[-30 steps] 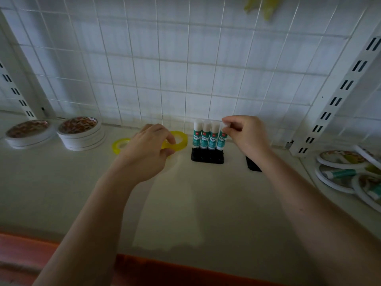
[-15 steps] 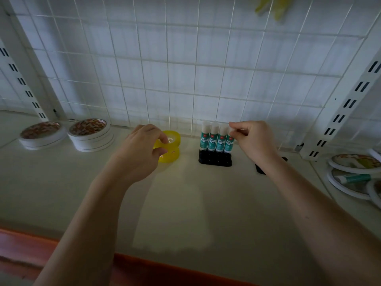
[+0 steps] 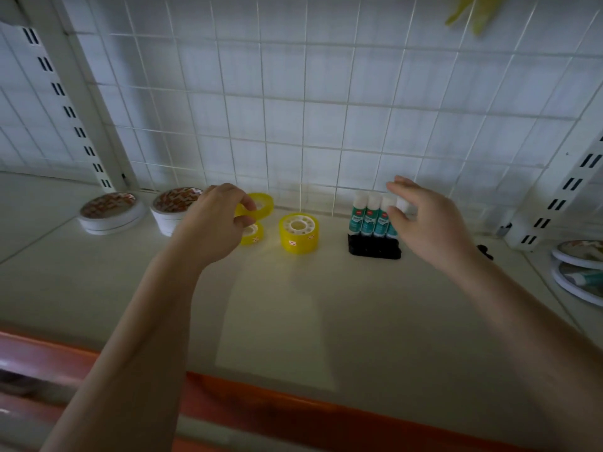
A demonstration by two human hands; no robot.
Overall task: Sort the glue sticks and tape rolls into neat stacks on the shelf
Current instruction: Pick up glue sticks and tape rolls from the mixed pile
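Several glue sticks point(image 3: 372, 216) with white caps stand upright in a tight row on black bases at the back of the shelf point(image 3: 293, 305). My right hand point(image 3: 427, 226) hovers at the row's right end, fingers apart around the last stick's cap point(image 3: 402, 203). A thick yellow tape roll stack point(image 3: 298, 233) stands alone left of the sticks. Further left, my left hand point(image 3: 215, 226) pinches a thin yellow tape roll point(image 3: 261, 203) by its rim, held just above another small yellow roll point(image 3: 253, 234) lying flat.
Two stacks of round white tins with patterned lids point(image 3: 111, 208) point(image 3: 174, 203) sit at the back left. Flat round plates point(image 3: 579, 256) lie at the right. A wire grid wall point(image 3: 310, 109) closes the back. A red edge point(image 3: 293, 409) runs along the shelf front.
My left hand moved left off the thick tape stack, which now stands free, and holds a thin roll over another one. My right hand's pinch on the last glue stick has opened.
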